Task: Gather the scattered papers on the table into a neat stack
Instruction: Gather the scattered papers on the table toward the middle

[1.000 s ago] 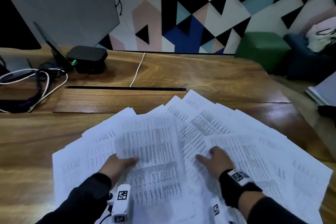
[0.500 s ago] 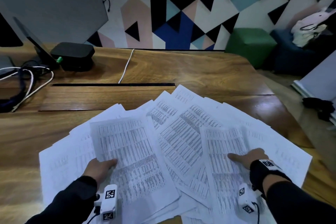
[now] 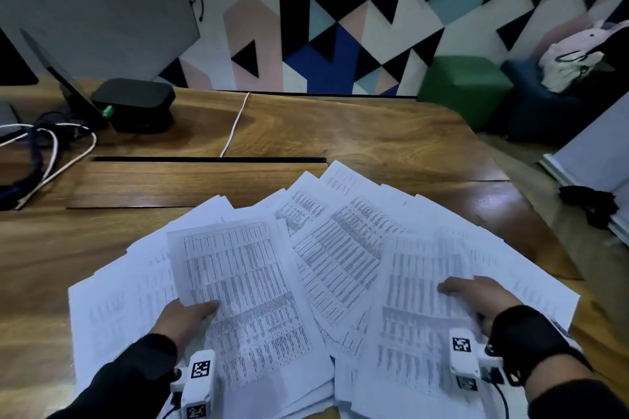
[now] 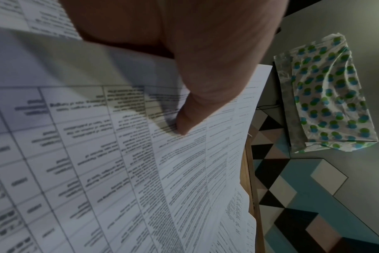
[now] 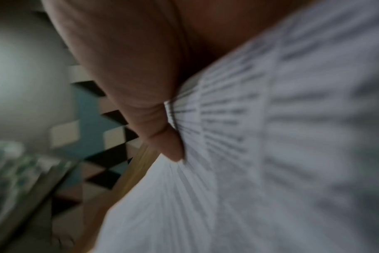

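Several printed white papers point(image 3: 335, 262) lie fanned out and overlapping on the wooden table point(image 3: 357, 143). My left hand point(image 3: 185, 315) pinches the lower left edge of a table-printed sheet point(image 3: 245, 299). The thumb point(image 4: 183, 119) lies on top of it and the fingers are hidden beneath. At the right of the spread, my right hand point(image 3: 476, 296) grips another printed sheet point(image 3: 418, 323). That sheet's edge is tucked under the thumb point(image 5: 162, 140). The right wrist view is blurred.
A black box point(image 3: 134, 102) and tangled cables point(image 3: 51, 153) sit at the back left. A white cable point(image 3: 235, 126) runs into a slot point(image 3: 207, 159) in the table. The table's right edge point(image 3: 548, 248) is close to the papers. A green stool point(image 3: 466, 85) stands beyond.
My right hand has slid from the middle of the spread to its right side and taken hold of a sheet. My left hand shifted slightly left with its sheet.
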Demonstrator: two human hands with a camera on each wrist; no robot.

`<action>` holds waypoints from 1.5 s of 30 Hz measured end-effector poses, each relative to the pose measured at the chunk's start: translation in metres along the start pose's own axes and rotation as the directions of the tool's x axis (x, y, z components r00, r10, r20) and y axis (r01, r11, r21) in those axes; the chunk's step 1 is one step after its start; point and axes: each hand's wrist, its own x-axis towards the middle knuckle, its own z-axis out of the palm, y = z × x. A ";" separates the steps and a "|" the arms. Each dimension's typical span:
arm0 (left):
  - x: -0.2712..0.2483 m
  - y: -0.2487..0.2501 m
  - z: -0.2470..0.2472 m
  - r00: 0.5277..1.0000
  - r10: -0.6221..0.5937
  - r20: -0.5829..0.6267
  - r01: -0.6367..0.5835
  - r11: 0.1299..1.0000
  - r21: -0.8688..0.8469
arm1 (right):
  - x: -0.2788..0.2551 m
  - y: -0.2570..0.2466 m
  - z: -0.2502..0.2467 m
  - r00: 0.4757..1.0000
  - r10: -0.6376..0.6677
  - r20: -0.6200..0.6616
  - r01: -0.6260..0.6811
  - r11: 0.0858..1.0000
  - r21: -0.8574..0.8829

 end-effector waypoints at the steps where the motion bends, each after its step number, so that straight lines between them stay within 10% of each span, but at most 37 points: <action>1: 0.001 -0.001 -0.001 1.000 -0.005 0.000 0.005 1.000 0.004 | -0.005 0.000 -0.006 0.998 -0.034 -0.047 0.033 0.999 -0.011; 13: -0.003 -0.002 0.000 1.000 -0.030 0.002 0.030 0.999 0.026 | -0.042 -0.038 -0.036 0.910 -0.324 0.260 0.023 0.664 0.748; 17: -0.005 -0.002 0.000 0.999 -0.031 -0.013 0.031 0.999 0.041 | -0.002 -0.038 0.012 0.969 -0.194 0.156 0.069 0.813 0.578; 21: -0.002 -0.003 0.000 1.000 -0.017 -0.011 0.018 0.999 0.034 | 0.020 -0.030 0.055 0.985 -0.109 -0.134 0.114 0.993 0.027; 27: -0.005 -0.005 0.000 1.000 -0.018 -0.010 0.018 0.999 0.038 | 0.083 0.003 0.098 0.973 0.068 -0.220 -0.161 0.883 -0.441; 39: -0.019 0.001 0.007 0.999 0.052 -0.001 -0.051 0.991 0.127 | 0.107 -0.010 0.140 0.963 0.072 -0.261 -0.196 0.851 -0.488; 45: -0.024 0.004 0.009 0.998 0.055 -0.011 -0.054 0.994 0.094 | 0.058 -0.039 0.151 0.997 0.030 -0.075 -0.049 0.960 -0.274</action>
